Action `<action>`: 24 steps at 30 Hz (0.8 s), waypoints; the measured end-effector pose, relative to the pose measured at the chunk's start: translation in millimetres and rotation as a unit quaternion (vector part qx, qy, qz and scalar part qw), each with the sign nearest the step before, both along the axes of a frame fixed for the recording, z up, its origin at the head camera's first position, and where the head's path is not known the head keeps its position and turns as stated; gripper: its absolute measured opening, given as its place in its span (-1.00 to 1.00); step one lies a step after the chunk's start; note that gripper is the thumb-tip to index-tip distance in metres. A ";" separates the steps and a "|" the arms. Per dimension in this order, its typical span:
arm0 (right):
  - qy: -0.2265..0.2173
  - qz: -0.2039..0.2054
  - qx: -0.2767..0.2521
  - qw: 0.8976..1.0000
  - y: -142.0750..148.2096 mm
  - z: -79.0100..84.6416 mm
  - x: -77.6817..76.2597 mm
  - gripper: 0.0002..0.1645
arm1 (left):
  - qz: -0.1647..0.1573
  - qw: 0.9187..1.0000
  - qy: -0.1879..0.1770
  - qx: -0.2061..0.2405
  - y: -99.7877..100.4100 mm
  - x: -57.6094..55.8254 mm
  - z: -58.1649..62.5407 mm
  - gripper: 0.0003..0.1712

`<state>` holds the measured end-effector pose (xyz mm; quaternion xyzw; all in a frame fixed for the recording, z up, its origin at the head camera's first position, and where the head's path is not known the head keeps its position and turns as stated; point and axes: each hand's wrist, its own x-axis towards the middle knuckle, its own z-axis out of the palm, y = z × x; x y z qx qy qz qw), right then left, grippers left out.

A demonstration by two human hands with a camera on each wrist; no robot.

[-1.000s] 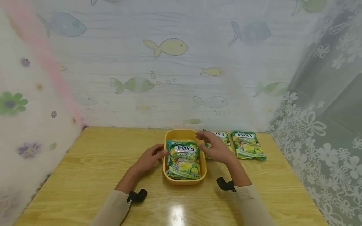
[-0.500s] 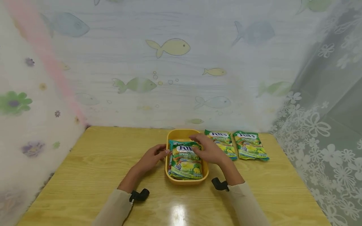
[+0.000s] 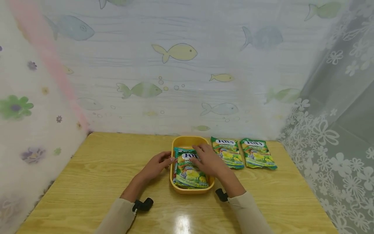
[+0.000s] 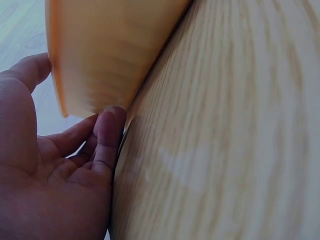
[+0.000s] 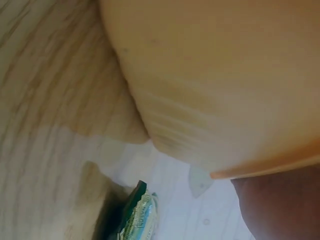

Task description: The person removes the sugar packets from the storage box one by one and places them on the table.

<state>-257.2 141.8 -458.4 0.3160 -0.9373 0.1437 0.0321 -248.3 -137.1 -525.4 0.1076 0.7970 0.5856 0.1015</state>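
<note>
A yellow plastic basket (image 3: 193, 191) stands on the table, holding a green FOX'S Spring Tea candy bag (image 3: 188, 175) on top. Teal and red edges of packaging peek out under that bag at the left. My left hand (image 3: 155, 167) is at the basket's left side. In the left wrist view its thumb touches the rim and loosely bent fingers (image 4: 107, 127) lie by the lower outer wall. My right hand (image 3: 210, 161) reaches over the right rim, fingers resting on the top bag. In the right wrist view only a blurred part of that hand (image 5: 285, 205) shows past the rim.
Two more green FOX'S candy bags (image 3: 229, 152) lie side by side on the wooden table (image 3: 117, 156), right of the basket. Behind the table hangs a fish-print curtain (image 3: 140, 65). Black camera mounts (image 3: 143, 204) sit at both wrists.
My right hand has moved left and down, from above the basket's right rim onto the candy bag inside. The left hand stays at the basket's left side.
</note>
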 end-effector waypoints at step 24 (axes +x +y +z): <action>0.093 0.010 -0.044 0.995 1.1 -11.7 -14.4 -0.74 | -0.003 1.000 0.014 -0.011 0.9 0.3 0.4 -0.27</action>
